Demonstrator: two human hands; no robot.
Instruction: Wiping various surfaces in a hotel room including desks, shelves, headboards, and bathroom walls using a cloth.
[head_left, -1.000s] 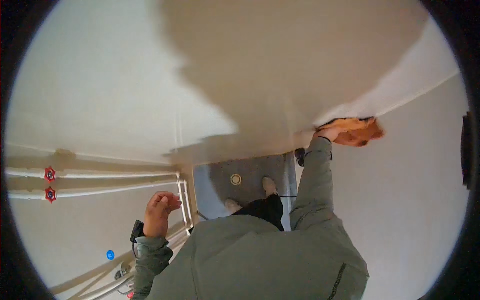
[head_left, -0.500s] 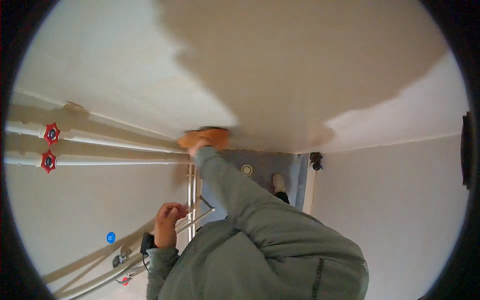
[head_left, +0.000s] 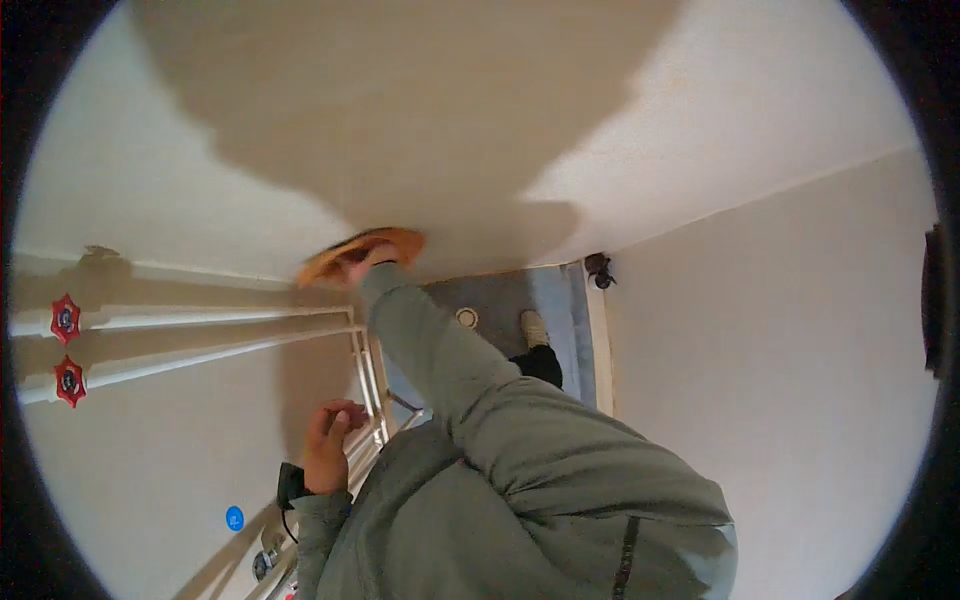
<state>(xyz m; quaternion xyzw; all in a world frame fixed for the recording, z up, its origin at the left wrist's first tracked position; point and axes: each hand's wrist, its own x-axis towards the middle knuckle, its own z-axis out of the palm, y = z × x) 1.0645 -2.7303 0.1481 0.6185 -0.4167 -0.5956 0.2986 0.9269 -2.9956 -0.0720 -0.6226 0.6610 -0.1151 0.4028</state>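
The orange cloth [head_left: 402,238] lies against the front wall [head_left: 480,130], close to that wall's left edge, where it meets the left wall [head_left: 190,440]; its long axis runs mostly sideways, left end tipped lower; the right hand [head_left: 372,262] is on it, fingers grasping its bunched middle, the green sleeve [head_left: 430,335] slanting leftward to it; the left hand [head_left: 326,450] hangs well apart, near the white pipes [head_left: 160,318], its fingers released, loosely curled, nothing seen in them.
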